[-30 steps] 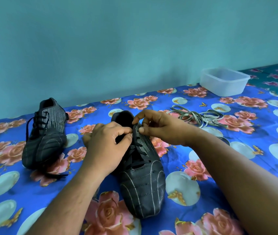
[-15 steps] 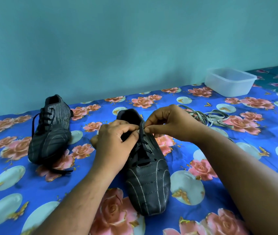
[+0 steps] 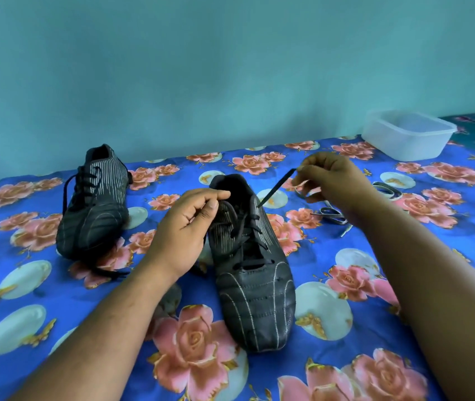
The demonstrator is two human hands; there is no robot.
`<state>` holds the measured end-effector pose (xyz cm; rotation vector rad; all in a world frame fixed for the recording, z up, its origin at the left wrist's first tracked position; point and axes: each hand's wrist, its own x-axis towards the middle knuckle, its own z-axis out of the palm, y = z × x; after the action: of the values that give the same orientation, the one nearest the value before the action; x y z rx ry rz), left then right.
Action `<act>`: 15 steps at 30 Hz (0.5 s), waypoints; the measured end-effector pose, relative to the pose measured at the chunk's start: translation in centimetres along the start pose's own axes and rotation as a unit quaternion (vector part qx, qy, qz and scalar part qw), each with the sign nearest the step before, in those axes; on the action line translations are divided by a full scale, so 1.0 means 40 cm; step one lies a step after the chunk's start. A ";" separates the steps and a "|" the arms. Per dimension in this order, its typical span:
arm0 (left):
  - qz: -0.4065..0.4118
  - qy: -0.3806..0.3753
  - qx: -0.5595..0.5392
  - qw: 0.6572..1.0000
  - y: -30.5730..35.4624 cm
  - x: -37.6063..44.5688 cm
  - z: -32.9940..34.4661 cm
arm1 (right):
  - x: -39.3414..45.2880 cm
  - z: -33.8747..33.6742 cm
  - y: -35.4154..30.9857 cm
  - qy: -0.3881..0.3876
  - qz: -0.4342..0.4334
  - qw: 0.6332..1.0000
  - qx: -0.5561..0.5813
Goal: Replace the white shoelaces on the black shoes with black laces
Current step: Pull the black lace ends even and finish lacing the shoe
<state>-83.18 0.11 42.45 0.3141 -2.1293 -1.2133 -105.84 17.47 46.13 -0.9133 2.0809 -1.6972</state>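
Observation:
A black shoe with thin white stripes lies in the middle of the floral sheet, toe toward me, with a black lace threaded through its eyelets. My right hand pinches the free end of that lace and holds it taut up and to the right of the top right eyelet. My left hand pinches the lace's other part at the shoe's upper left side. A second black shoe, laced in black, lies at the left. The removed white laces lie in a heap behind my right wrist.
A translucent plastic tub stands at the back right near the teal wall. The blue floral sheet covers the whole surface. A loose black lace end trails from the left shoe.
My right hand has drawn the black lace end out of the top eyelet, up and to the right. My left hand stays at the shoe's collar. The view has shifted slightly.

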 end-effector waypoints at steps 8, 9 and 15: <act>0.020 -0.017 0.049 0.998 0.001 -0.001 -0.016 | 0.046 -0.051 0.065 0.190 -0.029 0.936 -0.294; 0.013 -0.013 0.053 0.998 -0.003 -0.001 -0.021 | 0.042 -0.036 0.052 0.151 -0.086 0.943 -0.284; -0.053 -0.028 -0.002 0.998 -0.009 -0.012 -0.044 | -0.036 0.040 -0.005 -0.161 -0.234 0.934 -0.218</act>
<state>-81.71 -1.02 42.57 0.3994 -2.1813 -1.2993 -103.76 17.14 45.68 -1.8119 2.1522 -1.1527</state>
